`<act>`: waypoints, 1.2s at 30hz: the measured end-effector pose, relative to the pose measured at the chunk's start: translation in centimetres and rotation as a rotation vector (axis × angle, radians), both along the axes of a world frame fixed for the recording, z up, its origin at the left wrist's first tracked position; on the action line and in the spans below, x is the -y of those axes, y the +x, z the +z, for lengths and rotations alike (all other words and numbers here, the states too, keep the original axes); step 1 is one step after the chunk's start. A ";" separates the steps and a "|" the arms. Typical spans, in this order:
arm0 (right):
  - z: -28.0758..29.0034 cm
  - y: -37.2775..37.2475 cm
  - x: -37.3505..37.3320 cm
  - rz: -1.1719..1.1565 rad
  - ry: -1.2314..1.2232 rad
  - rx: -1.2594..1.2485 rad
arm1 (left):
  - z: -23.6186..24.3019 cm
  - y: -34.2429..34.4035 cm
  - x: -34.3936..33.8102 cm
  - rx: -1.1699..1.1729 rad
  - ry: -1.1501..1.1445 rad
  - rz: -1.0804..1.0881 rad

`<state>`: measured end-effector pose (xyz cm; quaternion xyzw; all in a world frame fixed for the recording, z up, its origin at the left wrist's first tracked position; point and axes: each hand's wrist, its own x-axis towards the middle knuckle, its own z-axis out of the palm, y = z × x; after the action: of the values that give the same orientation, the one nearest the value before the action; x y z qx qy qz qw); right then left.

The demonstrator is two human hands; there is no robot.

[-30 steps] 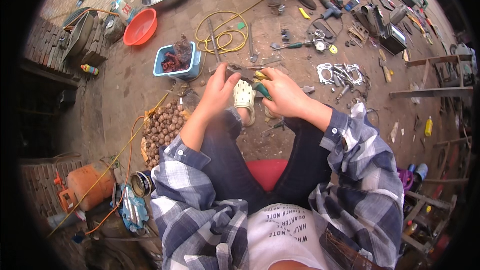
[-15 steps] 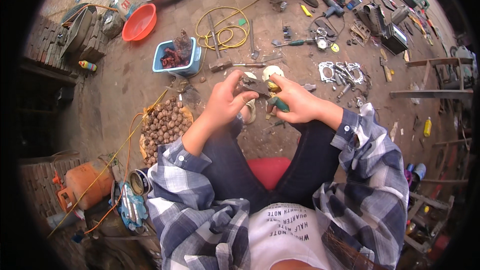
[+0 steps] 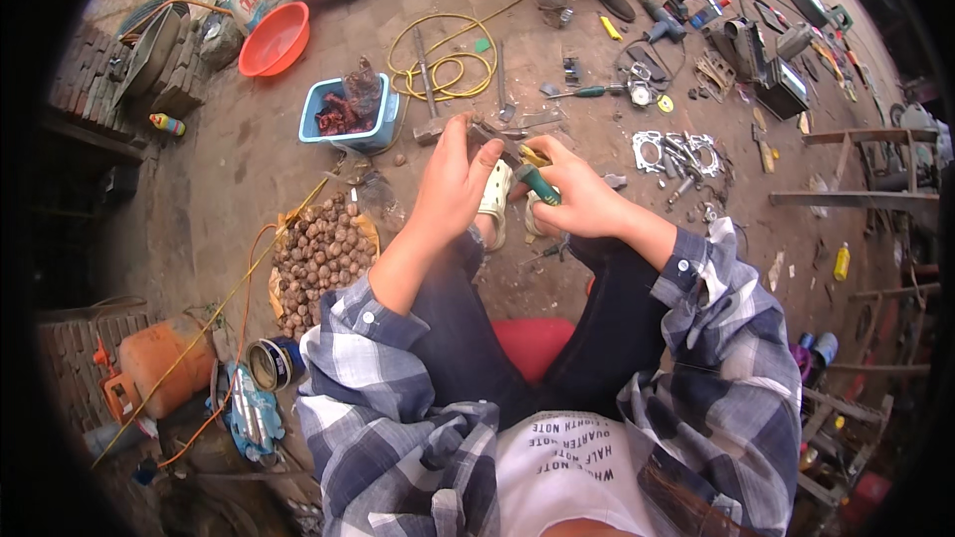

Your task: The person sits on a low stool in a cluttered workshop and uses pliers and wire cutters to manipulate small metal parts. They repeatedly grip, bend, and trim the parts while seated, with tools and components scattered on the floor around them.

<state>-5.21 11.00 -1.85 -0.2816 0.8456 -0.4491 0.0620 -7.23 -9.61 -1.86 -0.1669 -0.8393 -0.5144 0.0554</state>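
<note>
My left hand (image 3: pixel 453 179) is closed on a dark metal piece (image 3: pixel 489 136) held over my cream clogs (image 3: pixel 496 195), its thumb pressed along the near side. My right hand (image 3: pixel 582 199) grips a green-handled tool (image 3: pixel 539 186) with a yellow part (image 3: pixel 532 156) beside it; the tool’s head meets the dark metal, and whether these are one piece I cannot tell. Behind my hands a long-handled hammer (image 3: pixel 430 133) lies on the ground. Left of my legs sits a pile of walnut-like round brown things (image 3: pixel 323 259).
A blue tub (image 3: pixel 377 134) with dark red contents, an orange basin (image 3: pixel 274 40) and a coiled yellow hose stand ahead. Another person’s feet (image 3: pixel 607 0) are beyond. Right are power tools (image 3: pixel 667 25), metal parts (image 3: pixel 696 159) and racks (image 3: pixel 856 199); left, an orange gas cylinder (image 3: pixel 164 363).
Both hands dipped toward me, then moved up again. The green handle has turned and now shows more plainly above my right fingers. The other person’s feet stay about where they were.
</note>
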 end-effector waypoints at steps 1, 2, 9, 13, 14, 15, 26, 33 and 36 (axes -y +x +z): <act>0.0 0.1 0.1 -0.006 -0.009 0.011 | -0.3 0.0 0.0 -0.031 0.007 0.001; 0.1 0.1 0.3 -0.021 0.001 0.002 | -0.2 -0.1 0.2 -0.035 -0.018 -0.003; -0.4 -0.3 0.2 -0.046 0.024 0.000 | -0.4 -0.6 0.3 -0.053 -0.016 0.012; -0.6 -0.5 0.1 -0.065 -0.030 0.037 | -0.7 -0.7 0.6 -0.084 -0.016 0.018; -0.5 -0.6 0.1 -0.081 -0.051 0.052 | -0.5 -0.7 0.6 -0.080 -0.015 0.013; -0.5 -0.7 0.0 -0.096 -0.073 0.067 | -0.4 -0.7 0.7 -0.076 -0.014 0.008; -0.4 -0.5 0.1 -0.071 -0.031 0.074 | -1.3 -1.4 0.7 -0.085 -0.081 0.174; -0.8 -0.6 0.1 -0.062 0.030 0.069 | -0.4 -1.0 0.4 -0.016 -0.093 0.168; -0.6 -0.5 0.2 -0.076 0.043 0.061 | -0.3 -1.0 0.4 -0.009 -0.087 0.160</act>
<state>-5.67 10.78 -2.44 -0.2340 0.8629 -0.4413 0.0766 -8.22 -9.97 -2.14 -0.1037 -0.8713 -0.4706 0.0929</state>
